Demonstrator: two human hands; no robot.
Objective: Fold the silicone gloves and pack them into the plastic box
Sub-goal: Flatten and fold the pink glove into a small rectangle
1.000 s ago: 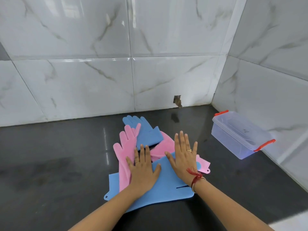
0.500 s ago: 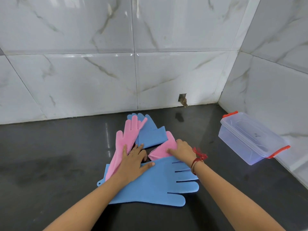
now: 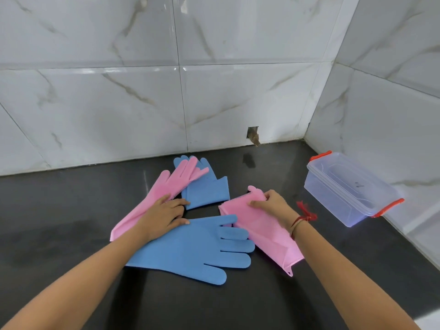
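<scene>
**Four gloves spread on the dark counter, box waiting at the right**

Toward the left, a pink glove (image 3: 164, 196) lies slanted, fingers toward the back wall, overlapping a folded blue glove (image 3: 206, 189). The left hand (image 3: 164, 216) rests flat with fingers loose, pressing where this pink glove meets the flat blue glove (image 3: 192, 248) nearer the front edge. Right of centre, the right hand (image 3: 273, 206) pinches the folded end of a second pink glove (image 3: 264, 232), which touches the blue glove's fingers. The lidded plastic box (image 3: 350, 189) stands well apart by the counter's right edge, against the side wall.
</scene>
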